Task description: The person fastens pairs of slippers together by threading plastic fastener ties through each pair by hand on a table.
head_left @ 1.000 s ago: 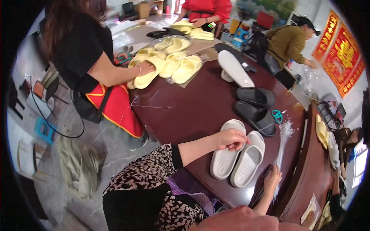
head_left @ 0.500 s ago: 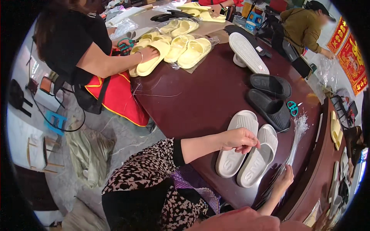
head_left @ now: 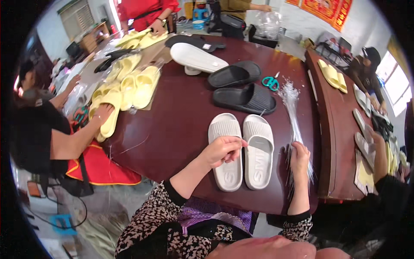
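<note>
A pair of light grey slide slippers, the left slipper (head_left: 228, 177) and the right slipper (head_left: 258, 162), lies side by side before me, toes pointing away. Above the left one hovers my left hand (head_left: 222, 152), thumb and fingers pinched together; whatever they hold is too small to make out. My right hand (head_left: 299, 159) is closed around a bundle of thin clear plastic strands (head_left: 292, 110) lying along the table's right side. Past the grey pair lie two black slide slippers (head_left: 243, 98), with teal-handled scissors (head_left: 271, 83) to their right.
A white slipper (head_left: 196, 58) lies on its side farther back on the dark red table (head_left: 181, 116). Yellow slippers (head_left: 140, 88) in clear wrap sit at the left, under a co-worker's hand (head_left: 103, 113). Another table (head_left: 330, 142) with slippers runs along the right.
The view has turned right, so the whole scene sits farther left and straighter. My left hand stays pinched over the grey slippers, my right hand at the strands.
</note>
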Motion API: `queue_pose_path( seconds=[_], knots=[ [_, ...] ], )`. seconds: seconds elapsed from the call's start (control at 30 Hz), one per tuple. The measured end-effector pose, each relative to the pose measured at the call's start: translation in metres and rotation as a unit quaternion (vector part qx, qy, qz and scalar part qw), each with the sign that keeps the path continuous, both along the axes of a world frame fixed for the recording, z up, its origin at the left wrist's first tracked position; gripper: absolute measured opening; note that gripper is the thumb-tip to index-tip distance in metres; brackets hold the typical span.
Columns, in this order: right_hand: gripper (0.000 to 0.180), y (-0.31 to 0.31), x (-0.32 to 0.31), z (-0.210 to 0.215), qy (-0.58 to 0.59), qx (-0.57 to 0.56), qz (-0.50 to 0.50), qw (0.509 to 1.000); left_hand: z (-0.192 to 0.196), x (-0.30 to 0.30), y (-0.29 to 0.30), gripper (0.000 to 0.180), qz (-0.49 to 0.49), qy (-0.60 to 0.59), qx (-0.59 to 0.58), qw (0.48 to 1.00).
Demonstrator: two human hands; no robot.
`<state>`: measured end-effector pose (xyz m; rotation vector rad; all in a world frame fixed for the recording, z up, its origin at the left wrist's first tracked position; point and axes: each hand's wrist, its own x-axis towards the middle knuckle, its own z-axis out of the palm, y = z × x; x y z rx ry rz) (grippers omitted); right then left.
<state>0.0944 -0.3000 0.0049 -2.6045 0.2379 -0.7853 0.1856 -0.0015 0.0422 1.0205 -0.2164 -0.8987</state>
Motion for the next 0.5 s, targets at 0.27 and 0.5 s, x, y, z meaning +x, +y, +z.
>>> queue_pose_path(
  seconds=[0.27,0.5],
  knots=[
    [0.015,-0.004,-0.007,0.006,-0.036,0.002,-0.007,0.999,0.002,-0.001,-0.001,0.020,-0.016,-0.005,-0.001,1.000],
    [0.027,0.050,-0.020,0.077,-0.112,0.057,0.143,0.982,0.002,-0.004,0.004,0.019,-0.011,-0.009,0.003,1.000]
  ],
)
